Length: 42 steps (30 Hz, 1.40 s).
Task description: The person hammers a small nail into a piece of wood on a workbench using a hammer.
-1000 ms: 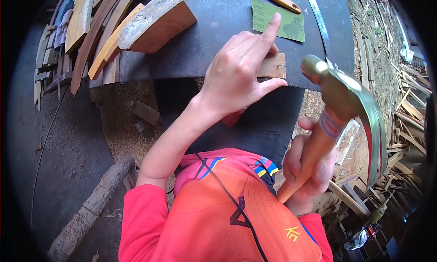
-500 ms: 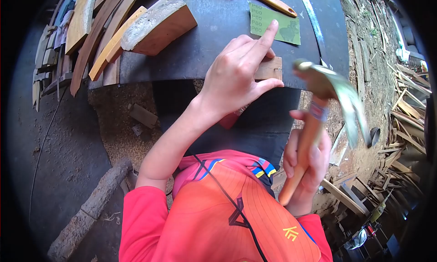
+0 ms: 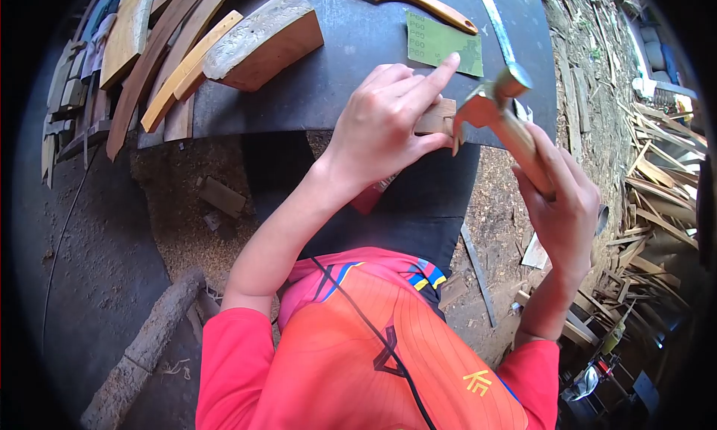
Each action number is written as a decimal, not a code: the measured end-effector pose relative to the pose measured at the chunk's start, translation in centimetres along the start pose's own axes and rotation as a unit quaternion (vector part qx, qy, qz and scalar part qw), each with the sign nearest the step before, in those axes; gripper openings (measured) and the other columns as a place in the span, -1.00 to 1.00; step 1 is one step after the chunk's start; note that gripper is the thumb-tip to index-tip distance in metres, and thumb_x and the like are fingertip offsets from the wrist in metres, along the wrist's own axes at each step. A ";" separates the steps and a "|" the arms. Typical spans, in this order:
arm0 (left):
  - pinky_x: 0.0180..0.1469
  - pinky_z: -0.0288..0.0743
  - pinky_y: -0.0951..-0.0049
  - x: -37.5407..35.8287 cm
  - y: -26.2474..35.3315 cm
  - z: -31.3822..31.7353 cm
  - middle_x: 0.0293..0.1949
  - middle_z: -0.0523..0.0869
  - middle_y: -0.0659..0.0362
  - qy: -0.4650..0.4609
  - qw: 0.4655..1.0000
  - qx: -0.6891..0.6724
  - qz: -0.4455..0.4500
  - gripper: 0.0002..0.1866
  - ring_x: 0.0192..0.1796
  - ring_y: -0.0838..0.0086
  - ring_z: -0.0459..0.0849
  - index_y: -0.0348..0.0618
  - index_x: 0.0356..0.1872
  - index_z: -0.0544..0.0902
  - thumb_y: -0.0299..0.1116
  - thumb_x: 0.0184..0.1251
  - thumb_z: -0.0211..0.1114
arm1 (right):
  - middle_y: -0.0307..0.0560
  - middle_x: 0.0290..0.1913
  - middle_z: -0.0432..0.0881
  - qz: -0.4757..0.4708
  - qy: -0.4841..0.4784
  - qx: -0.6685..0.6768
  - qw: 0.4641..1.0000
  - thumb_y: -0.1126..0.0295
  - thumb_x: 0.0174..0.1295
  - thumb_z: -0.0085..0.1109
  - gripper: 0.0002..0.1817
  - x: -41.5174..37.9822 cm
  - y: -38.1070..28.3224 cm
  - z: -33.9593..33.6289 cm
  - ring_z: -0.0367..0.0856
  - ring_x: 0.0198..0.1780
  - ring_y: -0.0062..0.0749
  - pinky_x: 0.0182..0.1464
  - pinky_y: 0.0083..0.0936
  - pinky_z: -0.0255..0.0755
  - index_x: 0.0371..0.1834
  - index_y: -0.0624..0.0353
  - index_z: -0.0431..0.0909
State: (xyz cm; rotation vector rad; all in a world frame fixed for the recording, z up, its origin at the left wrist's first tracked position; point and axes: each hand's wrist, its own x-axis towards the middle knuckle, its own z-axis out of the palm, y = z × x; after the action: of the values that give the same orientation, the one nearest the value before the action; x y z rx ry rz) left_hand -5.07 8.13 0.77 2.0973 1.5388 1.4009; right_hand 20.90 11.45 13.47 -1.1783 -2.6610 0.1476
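Observation:
My left hand (image 3: 388, 124) holds a small wooden block (image 3: 435, 119) at the near edge of the dark tabletop (image 3: 336, 94). Its thumb presses the near side, and the index finger stretches out over the block. Most of the block is hidden under that hand. Wrapped round the wooden handle of a claw hammer (image 3: 523, 135), my right hand (image 3: 562, 187) is to the right of the table edge. The hammer's claw points left, right at the block's exposed end, with the striking face turned up and away. Just beyond my left fingertips lies green P60 sandpaper (image 3: 429, 45).
A paintbrush (image 3: 426, 4) and a metal strip (image 3: 493, 19) lie farther back. A thick wood block (image 3: 269, 45) and several long boards (image 3: 146, 64) occupy the table's left. A log (image 3: 153, 344) lies lower left; scrap wood (image 3: 661, 184) is piled at the right.
My right hand has moved up and to the right, and the hammer has turned so its claw comes to the block's end. My left hand keeps its place on the block.

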 end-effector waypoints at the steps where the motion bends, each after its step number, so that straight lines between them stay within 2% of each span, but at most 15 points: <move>1: 0.15 0.68 0.17 -0.3 -0.2 0.1 -0.16 0.87 0.20 -0.001 1.000 0.022 0.007 0.19 -0.07 0.21 0.77 -0.16 0.66 0.52 -0.25 -0.19 0.85 | -0.07 -0.21 0.69 -0.010 -0.001 -0.012 1.000 0.53 0.21 0.60 -0.32 0.5 -0.2 0.0 0.75 -0.33 -0.14 -0.24 -0.19 0.60 0.46 -0.07 0.71; 2: 0.16 0.68 0.17 -0.5 -0.2 0.0 -0.16 0.87 0.21 -0.002 0.999 0.046 0.012 0.19 -0.08 0.21 0.77 -0.15 0.65 0.53 -0.25 -0.20 0.85 | -0.12 -0.34 0.60 -0.021 -0.002 -0.024 1.000 0.52 0.21 0.59 -0.32 0.9 -0.4 -0.1 0.69 -0.42 -0.13 -0.33 -0.13 0.53 0.45 -0.15 0.72; 8: 0.13 0.76 0.24 -1.3 -0.1 -1.0 -0.06 0.92 0.19 -0.024 0.999 0.030 0.019 0.23 0.04 0.22 0.86 -0.11 0.72 0.42 -0.37 -0.17 0.81 | -0.13 -0.33 0.55 -0.056 -0.046 -0.098 0.993 0.49 0.24 0.55 -0.30 3.0 -1.4 -1.8 0.68 -0.42 -0.14 -0.35 -0.16 0.53 0.49 -0.16 0.67; 11: 0.10 0.81 0.26 -1.4 -0.3 -1.5 0.01 0.93 0.14 -0.038 0.997 0.044 0.041 0.24 0.08 0.20 0.90 -0.20 0.74 0.35 -0.44 -0.12 0.78 | -0.14 -0.33 0.53 -0.082 -0.071 -0.149 0.983 0.49 0.28 0.50 -0.32 4.1 -2.2 -2.7 0.68 -0.41 -0.17 -0.34 -0.18 0.54 0.50 -0.16 0.65; 14: 0.13 0.82 0.28 -1.7 -0.9 -0.4 -0.12 0.86 0.11 0.029 0.996 0.048 0.067 0.21 0.05 0.22 0.90 -0.24 0.79 0.23 -0.39 0.05 0.71 | -0.16 -0.34 0.51 -0.109 -0.091 -0.185 0.972 0.49 0.30 0.46 -0.34 4.5 -3.0 -3.4 0.68 -0.42 -0.21 -0.35 -0.19 0.55 0.51 -0.15 0.64; 17: 0.14 0.83 0.24 -2.0 -0.9 -0.6 -0.08 0.88 0.07 0.013 0.998 0.043 0.053 0.23 0.07 0.18 0.91 -0.27 0.81 0.15 -0.43 0.08 0.68 | -0.16 -0.28 0.63 -0.066 -0.106 -0.163 0.979 0.43 0.31 0.53 -0.33 4.7 -3.4 -3.6 0.71 -0.37 -0.20 -0.31 -0.17 0.55 0.53 -0.23 0.67; 20: 0.12 0.83 0.24 -2.1 -1.0 -0.2 -0.05 0.89 0.05 0.028 0.998 0.031 0.050 0.27 0.06 0.17 0.92 -0.30 0.82 0.10 -0.44 0.07 0.69 | -0.16 -0.29 0.59 -0.058 -0.091 -0.164 0.981 0.43 0.32 0.52 -0.33 4.4 -3.7 -3.2 0.70 -0.37 -0.24 -0.30 -0.17 0.54 0.53 -0.24 0.66; 23: 0.12 0.83 0.26 -2.3 -0.8 -0.5 -0.02 0.89 0.04 0.007 0.999 0.043 0.025 0.28 0.08 0.18 0.92 -0.34 0.81 0.10 -0.44 0.05 0.70 | -0.16 -0.30 0.54 -0.105 -0.098 -0.201 0.969 0.43 0.32 0.51 -0.32 4.6 -3.5 -2.6 0.69 -0.37 -0.24 -0.29 -0.17 0.54 0.55 -0.25 0.65; 26: 0.13 0.85 0.24 -2.1 -0.8 -0.6 0.05 0.93 0.00 0.011 0.998 0.045 0.031 0.16 0.06 0.16 0.95 -0.52 0.67 0.33 -0.47 -0.02 0.75 | -0.16 -0.30 0.52 -0.113 -0.127 -0.218 0.961 0.43 0.32 0.50 -0.30 4.9 -2.8 -2.9 0.67 -0.37 -0.25 -0.28 -0.18 0.55 0.57 -0.25 0.63; 29: 0.12 0.84 0.28 -2.1 -0.8 -0.2 -0.10 0.91 0.10 0.039 0.997 0.047 0.041 0.10 0.08 0.26 0.94 -0.41 0.75 0.25 -0.38 0.20 0.65 | -0.23 -0.33 0.52 -0.167 -0.123 -0.196 0.958 0.43 0.30 0.43 -0.31 5.3 -0.7 -3.0 0.68 -0.40 -0.32 -0.35 -0.25 0.56 0.55 -0.19 0.62; 30: 0.12 0.84 0.29 -2.2 -0.8 -0.1 -0.11 0.91 0.11 0.037 0.997 0.053 0.040 0.02 0.08 0.28 0.94 -0.41 0.72 0.30 -0.37 0.25 0.62 | -0.25 -0.33 0.50 -0.185 -0.121 -0.193 0.956 0.44 0.30 0.40 -0.33 5.3 0.1 -2.8 0.69 -0.41 -0.34 -0.38 -0.28 0.57 0.53 -0.16 0.61; 32: 0.14 0.84 0.30 -2.3 -0.8 0.0 -0.14 0.92 0.12 0.033 0.997 0.064 0.041 -0.12 0.08 0.32 0.95 -0.41 0.66 0.41 -0.34 0.35 0.56 | -0.27 -0.39 0.49 -0.209 -0.089 -0.165 0.960 0.41 0.23 0.50 -0.26 5.3 1.7 -2.1 0.64 -0.47 -0.38 -0.43 -0.29 0.53 0.55 -0.17 0.62; 35: 0.23 0.85 0.27 -2.4 -0.7 -0.2 0.08 0.94 0.07 0.003 0.997 0.065 0.041 -0.09 0.10 0.25 0.94 -0.36 0.58 0.56 -0.47 0.10 0.68 | -0.28 -0.42 0.51 -0.226 -0.051 -0.146 0.962 0.40 0.13 0.59 -0.17 4.7 3.7 -1.2 0.60 -0.48 -0.44 -0.44 -0.31 0.50 0.59 -0.21 0.63; 38: 0.30 0.83 0.25 -2.3 -1.0 -0.4 0.06 0.94 0.09 0.006 0.996 0.056 0.075 -0.35 0.13 0.30 0.94 -0.24 0.40 0.74 -0.48 0.20 0.62 | -0.30 -0.41 0.54 -0.244 -0.023 -0.119 0.962 0.42 0.13 0.60 -0.17 4.4 4.6 -0.6 0.60 -0.48 -0.47 -0.45 -0.31 0.49 0.58 -0.20 0.65; 42: 0.35 0.80 0.21 -2.5 -0.9 -0.2 0.06 0.94 0.10 0.007 0.992 0.076 0.099 -0.56 0.15 0.33 0.93 -0.17 0.22 0.83 -0.45 0.30 0.55 | -0.32 -0.41 0.58 -0.256 0.021 -0.104 0.961 0.44 0.12 0.62 -0.19 3.5 5.5 0.4 0.59 -0.48 -0.54 -0.47 -0.35 0.47 0.55 -0.14 0.67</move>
State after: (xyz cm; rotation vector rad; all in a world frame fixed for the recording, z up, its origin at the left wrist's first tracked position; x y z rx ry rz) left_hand -5.86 6.45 -1.10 2.3947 1.5215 1.4027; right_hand 22.48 17.78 12.63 -0.4937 -2.8904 -0.2467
